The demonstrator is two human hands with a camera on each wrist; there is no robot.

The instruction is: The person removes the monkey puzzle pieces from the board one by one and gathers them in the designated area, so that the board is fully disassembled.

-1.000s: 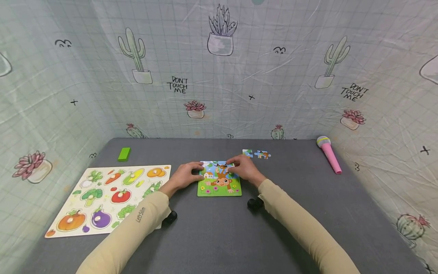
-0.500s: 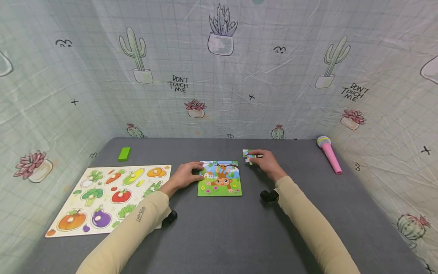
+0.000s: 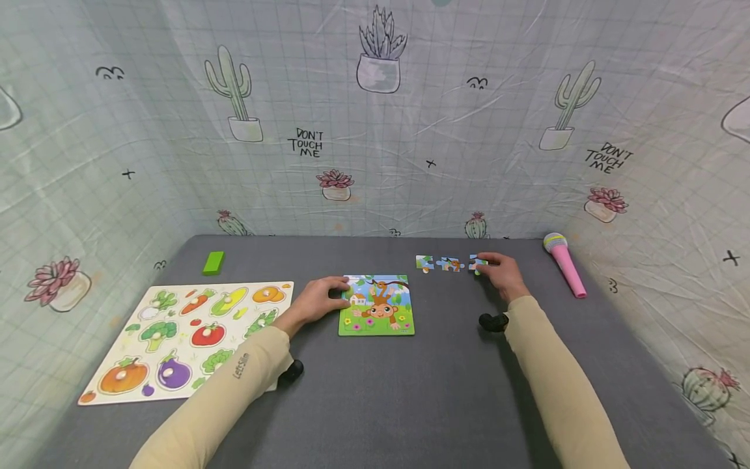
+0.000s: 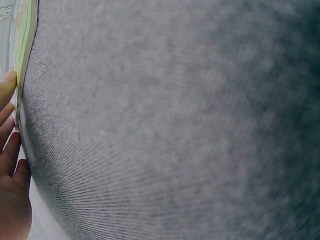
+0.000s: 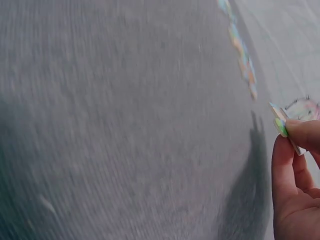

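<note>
A small square jigsaw puzzle (image 3: 377, 323) with a monkey picture lies flat on the dark grey tabletop. My left hand (image 3: 316, 301) rests at its left side, thumb and fingertips touching the edge; the left wrist view shows the thumb (image 4: 7, 89) against the board. Off to the right, my right hand (image 3: 502, 273) pinches a puzzle piece (image 3: 476, 263) between thumb and fingers. That puzzle piece (image 5: 281, 126) is lifted off the table in the right wrist view. Just left of it lie two loose pieces, one blue-green (image 3: 424, 262) and one with orange on it (image 3: 450, 264).
A vegetable peg puzzle board (image 3: 187, 345) covers the left of the table, partly under the left forearm. Behind it lies a green block (image 3: 213, 262). A pink toy microphone (image 3: 565, 266) lies at the far right. A cactus-print curtain (image 3: 375, 143) encloses the table.
My right hand has left the monkey puzzle and moved right, past the loose pieces, carrying a puzzle piece with it. The left hand has stayed in place.
</note>
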